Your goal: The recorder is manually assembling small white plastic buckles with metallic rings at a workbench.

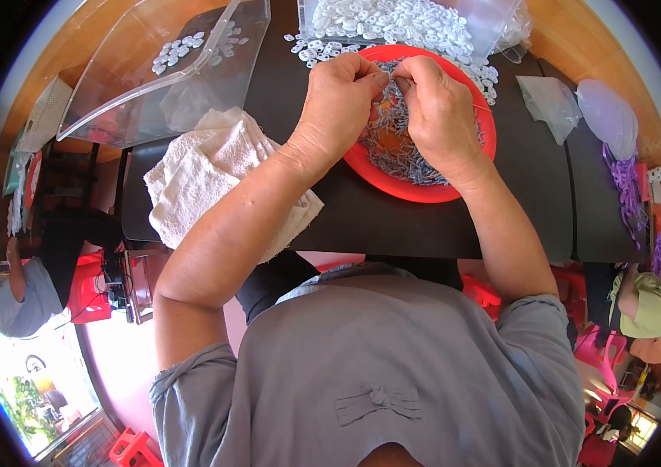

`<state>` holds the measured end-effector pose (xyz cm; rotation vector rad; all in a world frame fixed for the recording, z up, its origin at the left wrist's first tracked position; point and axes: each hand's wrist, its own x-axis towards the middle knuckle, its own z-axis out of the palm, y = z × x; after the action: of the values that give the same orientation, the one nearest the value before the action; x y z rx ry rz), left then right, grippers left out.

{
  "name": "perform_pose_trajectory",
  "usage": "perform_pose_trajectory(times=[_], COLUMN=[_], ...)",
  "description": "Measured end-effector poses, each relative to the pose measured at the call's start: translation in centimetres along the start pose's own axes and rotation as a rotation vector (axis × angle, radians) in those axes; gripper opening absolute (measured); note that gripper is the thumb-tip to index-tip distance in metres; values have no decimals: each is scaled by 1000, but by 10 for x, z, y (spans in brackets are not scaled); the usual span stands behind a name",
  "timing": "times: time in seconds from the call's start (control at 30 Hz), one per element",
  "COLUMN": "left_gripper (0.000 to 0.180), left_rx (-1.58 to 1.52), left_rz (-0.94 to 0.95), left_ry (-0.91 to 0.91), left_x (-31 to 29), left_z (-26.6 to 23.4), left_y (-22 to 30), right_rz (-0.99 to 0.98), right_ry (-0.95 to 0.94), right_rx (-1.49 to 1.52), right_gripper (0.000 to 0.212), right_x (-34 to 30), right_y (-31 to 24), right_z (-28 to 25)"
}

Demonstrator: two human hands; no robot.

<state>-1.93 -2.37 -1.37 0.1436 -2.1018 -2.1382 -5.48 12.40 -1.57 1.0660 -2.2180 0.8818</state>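
My left hand (340,97) and my right hand (441,113) are raised over a round red tray (416,192), their fingertips close together near its far side. Thumb and forefinger of each hand are pinched. Whatever sits between them is too small and too covered by the fingers to make out. Many thin grey pieces, like small pins or screws (404,165), lie scattered in the tray. Just beyond it, a heap of small white plastic pieces with holes (392,19) fills a clear bin and spills onto the dark table (392,229).
A crumpled white cloth (198,175) lies by my left forearm. Behind it, a large clear plastic bin (124,101) leans with some white pieces in view. Clear bags (550,105) and purple strands (622,183) are at the right. Other people sit at both sides.
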Motion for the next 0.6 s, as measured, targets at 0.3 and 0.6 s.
perform_pose_trajectory(times=[0.3,0.6], left_gripper=[10,5], left_rx=[160,56], left_rz=[220,349], left_ry=[150,215], left_x=[-5,-7], left_z=[8,16], left_y=[-12,-19], right_rz=[19,37], right_ry=[44,114], right_rx=[42,96], right_gripper=[20,18], right_x=[-4,0], right_y=[-4,-15], right_z=[6,12])
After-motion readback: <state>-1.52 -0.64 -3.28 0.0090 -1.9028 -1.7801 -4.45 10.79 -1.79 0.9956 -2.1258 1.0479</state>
